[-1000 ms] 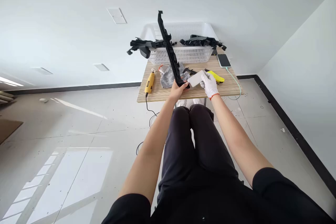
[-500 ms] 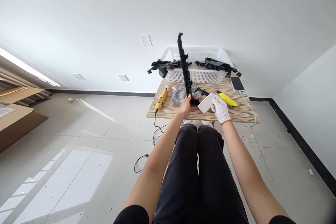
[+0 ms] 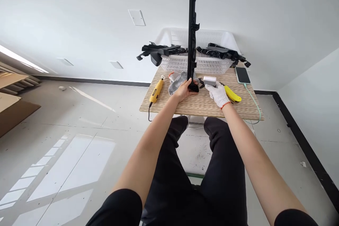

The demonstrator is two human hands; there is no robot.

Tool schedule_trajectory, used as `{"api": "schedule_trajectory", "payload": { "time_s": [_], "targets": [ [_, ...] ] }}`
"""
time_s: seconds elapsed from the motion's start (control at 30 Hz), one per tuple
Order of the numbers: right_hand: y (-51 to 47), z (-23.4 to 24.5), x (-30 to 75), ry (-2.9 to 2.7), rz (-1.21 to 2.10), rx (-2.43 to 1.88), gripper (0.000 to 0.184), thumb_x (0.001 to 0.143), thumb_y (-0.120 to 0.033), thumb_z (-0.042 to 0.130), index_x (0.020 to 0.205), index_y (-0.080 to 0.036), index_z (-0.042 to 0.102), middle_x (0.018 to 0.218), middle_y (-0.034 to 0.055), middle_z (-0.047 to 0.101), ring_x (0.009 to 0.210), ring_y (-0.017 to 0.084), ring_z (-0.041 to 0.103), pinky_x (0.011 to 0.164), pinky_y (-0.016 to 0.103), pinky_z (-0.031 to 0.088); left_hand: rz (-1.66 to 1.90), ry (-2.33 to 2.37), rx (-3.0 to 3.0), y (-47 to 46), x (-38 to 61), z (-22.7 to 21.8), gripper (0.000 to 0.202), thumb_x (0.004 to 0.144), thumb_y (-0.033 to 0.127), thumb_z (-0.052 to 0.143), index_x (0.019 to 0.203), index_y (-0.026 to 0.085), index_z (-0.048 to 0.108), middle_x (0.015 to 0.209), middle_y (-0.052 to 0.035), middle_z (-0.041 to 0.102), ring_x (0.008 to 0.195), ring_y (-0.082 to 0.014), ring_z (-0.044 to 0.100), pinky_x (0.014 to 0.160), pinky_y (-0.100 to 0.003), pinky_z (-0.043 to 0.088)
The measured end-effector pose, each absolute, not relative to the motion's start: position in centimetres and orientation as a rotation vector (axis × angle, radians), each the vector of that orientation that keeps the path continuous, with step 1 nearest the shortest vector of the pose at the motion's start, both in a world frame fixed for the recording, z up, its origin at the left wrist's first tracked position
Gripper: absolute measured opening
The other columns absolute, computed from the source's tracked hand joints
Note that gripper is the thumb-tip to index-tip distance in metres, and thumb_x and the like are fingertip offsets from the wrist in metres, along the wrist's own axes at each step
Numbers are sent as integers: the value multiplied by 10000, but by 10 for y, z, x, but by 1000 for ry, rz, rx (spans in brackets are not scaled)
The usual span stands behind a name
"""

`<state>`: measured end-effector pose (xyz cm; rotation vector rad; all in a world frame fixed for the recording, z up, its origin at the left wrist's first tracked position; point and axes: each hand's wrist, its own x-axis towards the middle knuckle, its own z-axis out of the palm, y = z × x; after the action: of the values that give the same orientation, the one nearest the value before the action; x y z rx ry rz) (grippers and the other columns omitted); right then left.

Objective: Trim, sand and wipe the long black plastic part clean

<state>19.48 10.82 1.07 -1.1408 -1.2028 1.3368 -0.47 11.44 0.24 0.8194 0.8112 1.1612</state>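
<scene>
1. The left hand (image 3: 183,90) is bare and closed around the lower end of a black strip (image 3: 192,39), thumb across its front.
2. The strip stands nearly upright above the counter (image 3: 174,107), its hooked top against the wall (image 3: 100,14) in this view; its middle crosses in front of the basket (image 3: 209,65).
3. The right hand (image 3: 218,95) wears a white glove with an orange cuff and grips a pale block (image 3: 210,80) between thumb and fingers.
4. The block is to the right of the strip's lower end, near it but apart.
5. Behind the left hand lies a grey cloth (image 3: 180,82), partly hidden by the strip.
6. A yellow tool (image 3: 156,91) lies at the counter's left side, its black cord (image 3: 149,113) hanging over the front edge.
7. Just beside the right hand, on its right, is a bright yellow handle (image 3: 233,94), partly covered by the glove.
8. A phone (image 3: 242,75) lies farther back on the right, with a pale green cable (image 3: 254,100) plugged in.
9. The white basket stands at the back; black parts (image 3: 222,52) stick out over both its sides.
</scene>
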Motion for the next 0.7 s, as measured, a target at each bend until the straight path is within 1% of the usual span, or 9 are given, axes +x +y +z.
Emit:
{"api": "schedule_trajectory", "payload": {
  "time_s": [0.07,0.13,0.27,0.33,0.4,0.47,0.53,0.6,0.7],
  "targets": [
    [105,10,193,-1221,1375,-1167,355,734,-500,811,839,-220,620,484,-82,444,365,59,324,301,197,219,1162,804,831,114,-4,1,256,982,421,603,992,180,690,1085,-134,704,1190,-341,651,1058,-602,533],
    [101,9,194,-1320,1424,-1211,359,723,-494,832,778,-208,622,460,-64,458,353,60,332,286,197,216,1163,801,814,113,-5,0,242,1004,395,564,1011,181,678,1088,-132,716,1203,-335,643,1080,-595,517],
    [99,9,199,-1653,1475,-1246,290,716,-374,865,831,-181,681,533,-20,578,396,78,452,315,195,332,1106,787,743,114,-9,3,284,1022,406,516,1026,166,669,1111,-155,730,1252,-347,617,1118,-576,490],
    [104,10,200,-1638,1424,-1293,274,717,-317,863,861,-183,672,596,-9,613,443,95,521,342,194,386,1037,737,725,116,-14,5,300,1015,412,524,1067,161,678,1146,-165,724,1272,-358,611,1102,-574,509],
    [111,9,200,-1503,1317,-1333,303,728,-277,847,958,-197,665,694,-4,648,460,90,537,346,191,395,998,702,716,118,-18,7,304,997,416,558,1115,164,679,1164,-170,719,1275,-371,614,1067,-584,537],
    [116,7,200,-1362,1229,-1282,397,778,-285,803,1141,-231,651,816,-2,676,434,62,491,330,191,364,998,702,723,120,-20,8,310,992,424,567,1132,172,678,1151,-165,720,1273,-378,619,1040,-586,557],
    [117,4,200,-1316,1213,-1188,486,836,-315,753,1299,-278,611,883,-5,681,411,41,433,320,195,332,1027,722,738,120,-20,7,300,1005,425,541,1122,185,678,1119,-148,723,1272,-371,625,1026,-577,571],
    [115,3,201,-1361,1236,-1141,512,861,-325,730,1356,-300,604,854,-14,665,408,36,394,322,194,308,1052,745,742,120,-18,7,283,1014,415,528,1113,194,676,1091,-130,724,1268,-362,630,1017,-574,579],
    [110,5,202,-1375,1274,-1125,505,879,-312,708,1376,-319,616,776,-28,616,426,41,358,345,187,289,1059,763,758,118,-16,5,288,1015,413,529,1104,183,678,1061,-131,728,1257,-367,634,1009,-584,582]
  ]
}}
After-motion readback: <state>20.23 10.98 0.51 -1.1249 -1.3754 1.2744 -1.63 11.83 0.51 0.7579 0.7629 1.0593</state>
